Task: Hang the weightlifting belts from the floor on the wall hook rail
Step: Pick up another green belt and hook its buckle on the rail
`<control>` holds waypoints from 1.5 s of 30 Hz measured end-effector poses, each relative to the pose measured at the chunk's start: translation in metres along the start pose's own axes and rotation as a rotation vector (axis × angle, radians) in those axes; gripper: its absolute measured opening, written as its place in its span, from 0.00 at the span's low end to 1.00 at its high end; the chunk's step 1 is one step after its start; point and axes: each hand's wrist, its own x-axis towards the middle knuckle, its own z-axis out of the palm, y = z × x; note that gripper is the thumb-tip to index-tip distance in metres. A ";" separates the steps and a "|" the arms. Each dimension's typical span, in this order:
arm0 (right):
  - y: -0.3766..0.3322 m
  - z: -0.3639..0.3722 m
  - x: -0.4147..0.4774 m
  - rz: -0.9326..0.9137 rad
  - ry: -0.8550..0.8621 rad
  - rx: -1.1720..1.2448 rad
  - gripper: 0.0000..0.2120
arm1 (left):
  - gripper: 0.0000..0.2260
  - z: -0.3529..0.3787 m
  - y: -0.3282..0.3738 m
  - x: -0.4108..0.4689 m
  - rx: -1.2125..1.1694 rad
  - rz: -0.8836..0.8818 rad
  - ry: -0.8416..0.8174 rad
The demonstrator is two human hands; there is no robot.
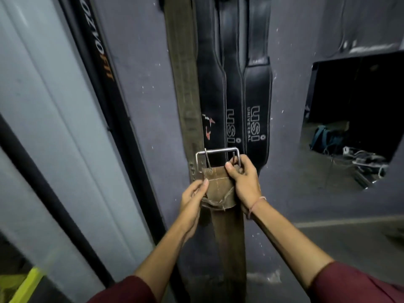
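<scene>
Head view, looking down along two maroon sleeves (349, 285) at a grey wall (142, 106). Held up in front of it, a worn brown leather belt (219, 189), stitched end folded over, steel two-prong buckle (218, 150) uppermost, long tail dropping straight down between the forearms. Right hand (243, 182) wrapped round the buckle's right side, grip closed on metal and leather together, thumb pressed across the front. Left hand (192, 201) pinching the left edge of the folded end between thumb and fingers, a lighter grip. Just behind, flat against the wall: three black padded belts (234, 101) with white lettering, side by side, and an olive-brown strap (181, 62) right beside the leftmost one. Tops all cut off by the frame, so no sight of the hook rail itself. Off to the right, a dark opening in the wall (360, 95), with a teal bag (323, 138) and tangled cables (363, 160) inside. Looks like mid-lift, buckle end on its way up to a hook. Plenty to go wrong from here: reaching for a rail above the sightline and missing the hook; loose prongs swinging and snagging on the black belts; knocking a hung belt off while pushing past; or that heavy dangling tail tugging the leather out of the light left pinch.
</scene>
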 end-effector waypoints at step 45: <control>-0.018 0.035 -0.007 0.046 -0.115 0.079 0.11 | 0.10 0.017 0.214 0.088 -0.209 0.302 0.403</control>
